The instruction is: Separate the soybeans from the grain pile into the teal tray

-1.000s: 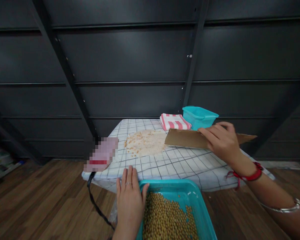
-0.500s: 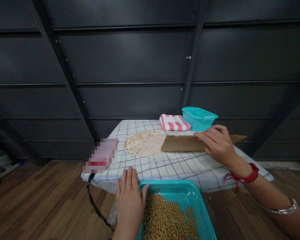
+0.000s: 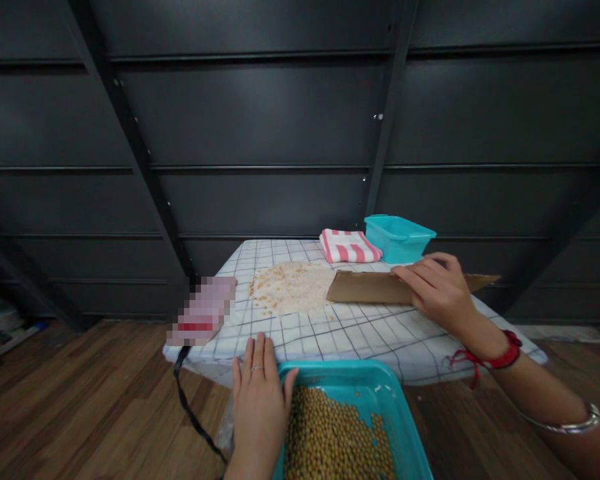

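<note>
My right hand (image 3: 437,290) grips the upper edge of a folded piece of brown cardboard (image 3: 367,288), which stands on its long edge on the cloth. Just left of the cardboard's end lies a flat spread of pale grains (image 3: 305,283), with yellowish kernels mixed in at its left side. My left hand (image 3: 259,387) lies with fingers stretched out at the table's near edge. Its thumb touches the rim of a teal tray (image 3: 350,365). Many round tan beans (image 3: 335,433) fill much of that tray.
A white checked cloth (image 3: 300,343) covers the table. At the back stand a turquoise basket (image 3: 399,239) and a folded pink-striped towel (image 3: 350,247). A blurred-out pinkish object (image 3: 205,310) with a black strap (image 3: 190,407) lies at the left edge. Dark metal panels (image 3: 260,113) rise behind.
The cardboard has shifted slightly right with my right hand, away from the grains. A small kernel shows on the cloth near its left end. My left hand has stayed in place.
</note>
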The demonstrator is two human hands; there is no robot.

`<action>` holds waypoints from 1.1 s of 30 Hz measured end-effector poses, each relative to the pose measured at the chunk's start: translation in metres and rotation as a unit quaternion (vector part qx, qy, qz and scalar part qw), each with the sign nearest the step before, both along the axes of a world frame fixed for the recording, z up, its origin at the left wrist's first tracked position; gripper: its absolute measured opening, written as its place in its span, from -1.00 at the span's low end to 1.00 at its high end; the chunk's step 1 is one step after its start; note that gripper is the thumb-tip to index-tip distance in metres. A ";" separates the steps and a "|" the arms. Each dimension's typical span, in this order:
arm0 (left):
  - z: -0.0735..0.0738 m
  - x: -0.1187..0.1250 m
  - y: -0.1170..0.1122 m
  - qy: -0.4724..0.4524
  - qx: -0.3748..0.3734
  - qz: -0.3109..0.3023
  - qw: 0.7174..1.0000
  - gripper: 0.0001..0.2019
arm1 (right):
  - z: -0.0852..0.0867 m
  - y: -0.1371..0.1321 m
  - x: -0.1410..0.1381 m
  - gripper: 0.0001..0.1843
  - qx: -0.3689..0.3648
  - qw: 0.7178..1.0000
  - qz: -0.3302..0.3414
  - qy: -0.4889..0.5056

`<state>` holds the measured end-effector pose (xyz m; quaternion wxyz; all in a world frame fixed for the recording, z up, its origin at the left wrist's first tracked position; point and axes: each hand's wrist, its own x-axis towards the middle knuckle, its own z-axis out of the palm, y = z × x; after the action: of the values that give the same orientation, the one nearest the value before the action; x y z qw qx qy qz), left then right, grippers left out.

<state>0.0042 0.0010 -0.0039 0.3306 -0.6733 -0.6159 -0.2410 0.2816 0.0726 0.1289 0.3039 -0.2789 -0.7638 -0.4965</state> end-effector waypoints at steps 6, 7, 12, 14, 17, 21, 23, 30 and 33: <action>0.001 0.000 0.000 0.008 0.014 -0.002 1.000 -0.46 | 0.002 -0.011 0.000 -0.76 -0.005 1.000 0.025 -0.001; 0.001 0.000 0.000 0.009 0.014 -0.005 1.000 -0.46 | 0.002 -0.013 0.001 -0.76 -0.006 1.000 0.028 -0.001; -0.001 0.000 0.001 -0.013 0.003 -0.007 1.000 -0.47 | 0.000 -0.021 0.004 -0.74 -0.008 0.999 0.034 0.004; -0.001 -0.001 0.001 -0.013 0.002 -0.006 1.000 -0.46 | 0.000 -0.023 0.006 -0.72 -0.007 0.999 0.037 0.009; -0.001 0.000 0.001 0.000 0.009 -0.007 1.000 -0.45 | 0.001 -0.025 0.006 -0.73 -0.011 0.999 0.035 0.004; -0.001 0.000 0.001 0.003 0.015 -0.006 1.000 -0.45 | 0.001 -0.024 0.006 -0.71 -0.004 1.000 0.027 -0.004; 0.000 0.000 0.001 0.004 0.015 -0.007 1.000 -0.45 | 0.001 -0.023 0.006 -0.71 0.006 1.000 0.019 -0.003; 0.000 0.000 0.001 0.002 0.018 -0.011 1.000 -0.46 | -0.001 -0.022 0.007 -0.75 -0.005 1.000 0.008 -0.016; 0.000 0.000 0.002 0.001 0.018 -0.011 1.000 -0.45 | -0.001 -0.026 0.005 -0.72 -0.011 1.000 0.023 -0.009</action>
<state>0.0042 0.0026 -0.0037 0.3400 -0.6744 -0.6036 -0.2553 0.2868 0.0466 0.1282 0.3053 -0.2603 -0.7779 -0.4835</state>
